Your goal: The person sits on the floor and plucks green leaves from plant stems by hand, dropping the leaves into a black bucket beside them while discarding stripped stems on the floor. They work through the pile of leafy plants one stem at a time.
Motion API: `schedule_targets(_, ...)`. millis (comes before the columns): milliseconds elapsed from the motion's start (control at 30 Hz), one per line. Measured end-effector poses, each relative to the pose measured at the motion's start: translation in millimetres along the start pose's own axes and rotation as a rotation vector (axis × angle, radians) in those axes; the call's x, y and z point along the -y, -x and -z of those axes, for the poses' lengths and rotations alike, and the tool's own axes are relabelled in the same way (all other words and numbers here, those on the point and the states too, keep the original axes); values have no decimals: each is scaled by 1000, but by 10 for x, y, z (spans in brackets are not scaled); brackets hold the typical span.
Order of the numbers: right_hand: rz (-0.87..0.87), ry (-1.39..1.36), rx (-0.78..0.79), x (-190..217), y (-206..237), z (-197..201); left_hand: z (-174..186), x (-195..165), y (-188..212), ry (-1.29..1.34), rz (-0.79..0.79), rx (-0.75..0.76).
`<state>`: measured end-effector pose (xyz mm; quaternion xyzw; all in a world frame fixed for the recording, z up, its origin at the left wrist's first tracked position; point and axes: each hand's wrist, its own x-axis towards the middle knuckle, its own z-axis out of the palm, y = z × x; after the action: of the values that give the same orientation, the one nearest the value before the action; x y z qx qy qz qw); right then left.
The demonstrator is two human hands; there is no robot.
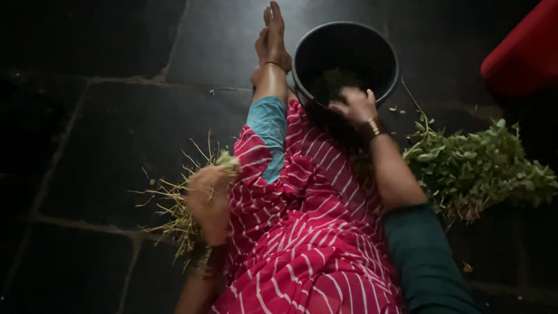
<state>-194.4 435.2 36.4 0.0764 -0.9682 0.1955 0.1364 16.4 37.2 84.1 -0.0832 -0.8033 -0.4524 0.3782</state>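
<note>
Pink sari w/ thin white stripes over teal trousers, dark green sleeve on rt arm, gold watch at right hand [356, 106], bangles at left hand [208, 197], thin anklet, feet bare.

Left hand [208, 200] around pale stripped stems [174, 212], right hand [354, 106] over black bucket [381, 55] rim, leafy greens [482, 168] alongside.

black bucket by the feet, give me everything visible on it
The bucket is round, black and looks like plastic, standing upright on the dark stone floor with its mouth open to the camera. A small heap of green leaves lies inside at the bottom. The right hand hangs over its near rim, blurred, so contact is unclear. The feet lie just left of it, and a pile of greens lies to its right.
</note>
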Motion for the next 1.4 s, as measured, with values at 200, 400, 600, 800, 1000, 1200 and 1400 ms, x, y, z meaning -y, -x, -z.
schedule_targets(200, 149, 224, 172, 196, 198, 34, 377, 122, -192, 368, 365, -268)
schedule_targets(400, 210, 309, -120, 165, 289, 315, 498, -48, -194, 459, 422, -243)
schedule_targets(600, 356, 77, -342, 402, 89, 1107, 715, -114, -284, 542, 478, -298)
schedule_targets(800, 461, 42, -254, 1214, 891, 1387, 674, -255, -477, 650, 454, -253)
schedule_targets(1000, 745, 5, 49, 1901, 2035, 1474, 571, -610, -841, 838, 346, -77)
schedule_targets(1200, 631, -184, 413, 1861, 2224, 1506, -145, -715, -1295, 904, 290, 291)
schedule_targets(1400, 230, -727, 322, 1489, 1538, 1817, -1232, -703, -1583, 1001, 371, 685)
